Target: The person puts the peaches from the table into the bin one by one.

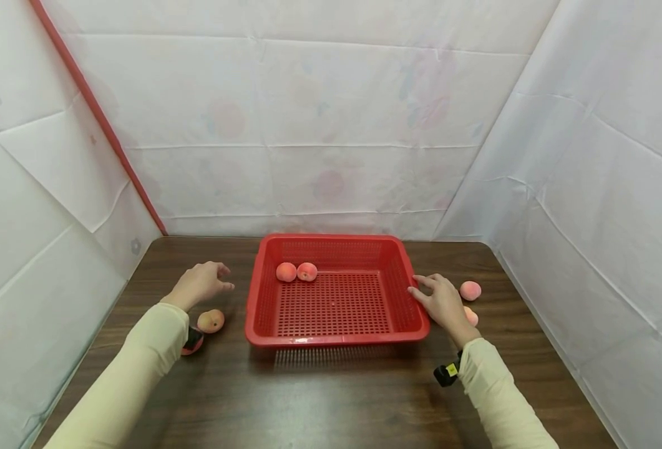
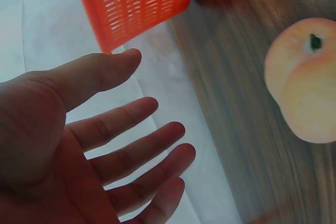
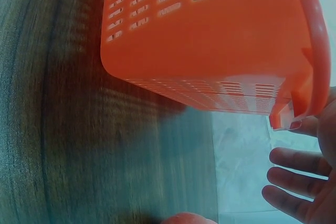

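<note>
Between hands (image 1: 204, 284), red basket (image 1: 336, 340)

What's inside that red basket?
Two peaches sit side by side near the far left corner of the red basket. The near wall hides a strip of floor.

No text, label, brand or number can be read in any view. The white sheets (image 1: 331, 125) hung behind the table show only faint flower and fruit prints, no letters. A small yellow patch on the black wrist band (image 1: 447, 372), at about five o'clock from the red basket (image 1: 336, 340), may be a sticker, but it is too small to read.
</note>
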The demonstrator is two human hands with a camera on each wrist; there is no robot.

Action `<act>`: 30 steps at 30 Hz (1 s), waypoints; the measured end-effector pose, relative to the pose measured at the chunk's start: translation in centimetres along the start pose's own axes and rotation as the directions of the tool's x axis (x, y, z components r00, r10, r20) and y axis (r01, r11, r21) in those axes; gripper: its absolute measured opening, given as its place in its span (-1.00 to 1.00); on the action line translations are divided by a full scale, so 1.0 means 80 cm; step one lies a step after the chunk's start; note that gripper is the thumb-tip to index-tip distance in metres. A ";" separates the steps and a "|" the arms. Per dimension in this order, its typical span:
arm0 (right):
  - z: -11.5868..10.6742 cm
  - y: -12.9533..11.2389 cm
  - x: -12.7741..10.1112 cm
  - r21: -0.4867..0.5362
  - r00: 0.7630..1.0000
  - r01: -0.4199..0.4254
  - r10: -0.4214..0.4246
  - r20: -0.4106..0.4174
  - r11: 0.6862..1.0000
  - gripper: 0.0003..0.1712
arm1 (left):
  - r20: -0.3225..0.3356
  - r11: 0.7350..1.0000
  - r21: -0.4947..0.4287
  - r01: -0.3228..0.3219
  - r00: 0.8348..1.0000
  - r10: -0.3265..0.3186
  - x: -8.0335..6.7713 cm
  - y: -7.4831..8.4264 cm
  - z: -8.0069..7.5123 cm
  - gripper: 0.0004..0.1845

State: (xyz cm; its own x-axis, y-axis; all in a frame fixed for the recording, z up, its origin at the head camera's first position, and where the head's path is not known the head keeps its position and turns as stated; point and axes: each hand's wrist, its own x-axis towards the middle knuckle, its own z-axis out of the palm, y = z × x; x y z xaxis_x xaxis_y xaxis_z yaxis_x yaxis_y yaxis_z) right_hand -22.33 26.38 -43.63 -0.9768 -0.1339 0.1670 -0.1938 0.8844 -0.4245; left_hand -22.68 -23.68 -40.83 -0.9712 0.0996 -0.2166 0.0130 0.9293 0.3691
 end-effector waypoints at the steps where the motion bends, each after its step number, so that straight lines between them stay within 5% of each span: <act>1: 0.000 0.000 0.000 -0.001 1.000 -0.002 0.002 0.001 1.000 -0.47 | 0.003 1.000 0.005 0.004 1.000 -0.004 0.000 -0.001 0.001 -0.46; 11: 0.002 0.000 0.000 0.007 1.000 -0.010 0.010 0.009 1.000 -0.48 | 0.082 0.999 0.039 -0.006 0.997 0.003 -0.005 -0.011 0.010 -0.42; 20: 0.000 0.000 0.000 -0.002 1.000 0.000 0.000 0.003 1.000 -0.47 | 0.211 0.999 0.051 0.015 0.977 -0.026 -0.003 -0.017 0.015 -0.39; 30: 0.000 -0.001 0.001 0.013 1.000 -0.007 0.007 0.001 1.000 -0.48 | 0.240 0.999 0.041 0.014 0.971 -0.024 -0.006 -0.022 0.021 -0.41</act>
State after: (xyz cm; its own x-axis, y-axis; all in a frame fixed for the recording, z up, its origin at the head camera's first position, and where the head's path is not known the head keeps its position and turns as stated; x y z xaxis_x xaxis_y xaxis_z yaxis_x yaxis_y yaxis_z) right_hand -22.42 26.31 -43.58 -0.9783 -0.1284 0.1627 -0.1882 0.8793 -0.4375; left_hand -21.85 -24.76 -42.86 -0.8858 0.1599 -0.4357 0.0088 0.9444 0.3288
